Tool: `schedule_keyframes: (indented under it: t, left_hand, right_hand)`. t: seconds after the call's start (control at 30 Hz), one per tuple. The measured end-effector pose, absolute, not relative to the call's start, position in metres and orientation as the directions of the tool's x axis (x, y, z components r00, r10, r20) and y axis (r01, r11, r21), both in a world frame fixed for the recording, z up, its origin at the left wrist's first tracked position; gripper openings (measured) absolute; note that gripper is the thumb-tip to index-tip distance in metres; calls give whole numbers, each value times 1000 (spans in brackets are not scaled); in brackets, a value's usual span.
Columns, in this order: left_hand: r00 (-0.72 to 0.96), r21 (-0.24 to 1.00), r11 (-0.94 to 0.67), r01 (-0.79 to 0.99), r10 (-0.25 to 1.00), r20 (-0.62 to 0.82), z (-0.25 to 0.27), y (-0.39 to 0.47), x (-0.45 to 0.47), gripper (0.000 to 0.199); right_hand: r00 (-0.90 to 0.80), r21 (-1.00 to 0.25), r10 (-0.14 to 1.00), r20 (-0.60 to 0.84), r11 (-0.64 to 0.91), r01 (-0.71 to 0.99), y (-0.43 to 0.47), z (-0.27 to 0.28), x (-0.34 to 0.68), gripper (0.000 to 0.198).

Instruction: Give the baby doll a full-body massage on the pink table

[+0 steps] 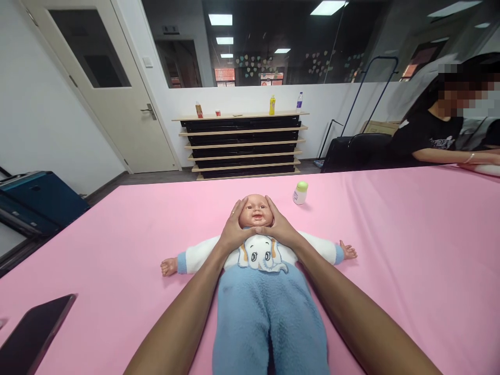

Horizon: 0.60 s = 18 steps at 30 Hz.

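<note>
A baby doll (269, 307) lies on its back on a pink-covered table, head away from me and arms spread wide. It wears blue fleece trousers and a white top with an elephant face. My left hand (235, 228) lies along the left side of the doll's head (257, 209), its fingers stretched out. On the other side, my right hand (280, 226) mirrors it, fingers also extended. The two thumbs meet just under the doll's chin. Both hands are open and framing the face, touching the head without closing around it.
A small white bottle with a green cap (300, 192) stands beyond the doll, to the right. At the near left lies a black phone (37, 333). Another person (429, 125) sits at the far right edge. Stacked boards (242, 140) stand behind the table (410, 250).
</note>
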<state>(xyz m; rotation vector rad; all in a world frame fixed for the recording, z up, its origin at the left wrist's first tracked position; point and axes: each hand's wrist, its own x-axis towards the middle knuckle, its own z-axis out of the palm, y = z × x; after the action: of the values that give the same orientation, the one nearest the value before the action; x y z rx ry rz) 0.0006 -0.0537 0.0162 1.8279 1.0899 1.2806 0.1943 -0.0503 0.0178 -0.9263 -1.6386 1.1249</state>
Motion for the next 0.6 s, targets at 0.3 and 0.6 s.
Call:
schedule_keyframes:
  t: [0.3,0.6]
  left_hand:
    - [148,895,-404,192,913,380,19,-53,-2,87]
    - [130,921,-374,106,924,360,15,-50,-3,79]
  right_hand:
    - [-295,-962,922,252,271,25,-51,17,194,106]
    - [-299,-972,926,233,217,-87,-43,17,199,89]
